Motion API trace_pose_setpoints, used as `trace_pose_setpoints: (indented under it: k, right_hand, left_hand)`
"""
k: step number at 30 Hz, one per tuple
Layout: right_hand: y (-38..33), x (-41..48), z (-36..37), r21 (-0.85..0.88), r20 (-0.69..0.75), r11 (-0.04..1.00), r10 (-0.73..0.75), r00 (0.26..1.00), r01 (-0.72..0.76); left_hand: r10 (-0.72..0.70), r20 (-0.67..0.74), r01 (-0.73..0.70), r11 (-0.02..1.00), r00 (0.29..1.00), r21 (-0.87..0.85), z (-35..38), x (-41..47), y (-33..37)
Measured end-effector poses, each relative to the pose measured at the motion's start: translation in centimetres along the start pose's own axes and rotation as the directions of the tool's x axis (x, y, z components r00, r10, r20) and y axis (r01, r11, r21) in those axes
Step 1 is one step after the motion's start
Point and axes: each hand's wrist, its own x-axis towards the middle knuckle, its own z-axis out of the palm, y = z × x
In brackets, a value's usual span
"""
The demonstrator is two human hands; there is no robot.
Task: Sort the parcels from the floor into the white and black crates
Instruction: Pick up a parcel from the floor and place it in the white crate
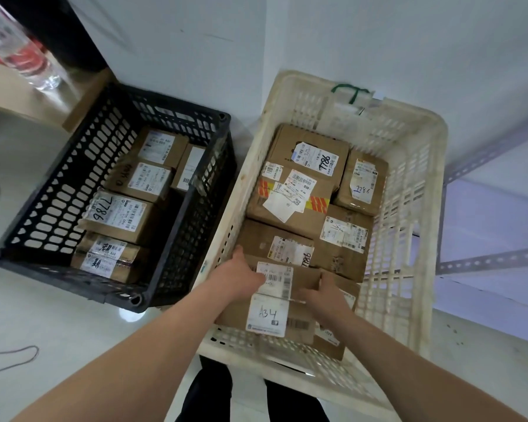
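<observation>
The A34 parcel (pixel 267 315) is held between the two hands at the near end of the white crate (pixel 430 190), with its long axis running across from one hand to the other; the left hand (pixel 244 277) grips its left end, fingers (pixel 240 257) curled over the far top edge; the right hand (pixel 325 295) grips its right end in the same way; neither hand is nearer, as both carry it. Just beyond the hands lie the packed parcels (pixel 290 205) of the same crate; below the right hand another box (pixel 333 339) pokes out; so the coming move is, I judge, straight down from the hands. The black crate (pixel 223 117), partly filled, stands well off to the left of the left hand. Most of each hand's fingers are hidden behind the cardboard; whether the parcel's underside rests on anything cannot be told; the small label print is unreadable; no parcels on the floor are in view.
</observation>
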Motion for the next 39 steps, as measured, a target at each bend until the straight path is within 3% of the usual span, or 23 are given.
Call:
trace_pose_setpoints:
  k: [3, 10, 16, 23, 26, 30, 34, 39]
  right_hand:
    - [1.5, 0.0, 1.9, 0.007, 0.073, 0.999, 0.050, 0.996, -0.050]
    - [3.1, 1.1, 4.1, 0.037, 0.083, 0.999, 0.024, 0.996, -0.027]
    - [2.9, 0.8, 3.0, -0.004, 0.097, 1.000, 0.026, 0.995, -0.026]
    - [3.9, 1.7, 2.8, -0.003, 0.193, 0.999, 0.046, 0.980, -0.046]
    - [2.4, 0.2, 2.2, -0.096, 0.126, 0.995, 0.041, 0.991, -0.029]
    - [-1.1, -1.6, 1.3, -0.150, -0.040, 0.979, -0.146, 0.989, 0.138]
    - [-5.7, -4.2, 0.6, -0.147, -0.157, 0.945, -0.313, 0.937, 0.291]
    - [-11.0, -8.6, 0.9, -0.153, -0.224, 0.858, -0.513, 0.829, 0.490]
  left_hand:
    - [-0.038, 0.057, 0.032, 0.994, 0.998, 0.107, 0.9, 0.5, -0.5]
    - [-0.021, 0.115, -0.013, 0.958, 0.993, 0.287, 3.7, 1.2, -1.5]
    - [-0.001, 0.069, -0.026, 0.922, 0.998, 0.387, 3.4, 1.9, -1.2]
    - [0.083, 0.063, -0.101, 0.912, 0.995, 0.398, 2.4, 2.2, -1.3]
    - [0.117, 0.087, -0.140, 0.934, 0.989, 0.329, 1.7, 1.6, -1.3]
    - [0.222, 0.040, -0.224, 0.935, 0.974, 0.275, -0.1, -0.6, -0.8]
    - [0.345, -0.071, -0.332, 0.932, 0.936, 0.146, -2.8, -3.8, -0.3]
    - [0.471, -0.240, -0.447, 0.882, 0.849, 0.150, -6.6, -7.0, -1.6]
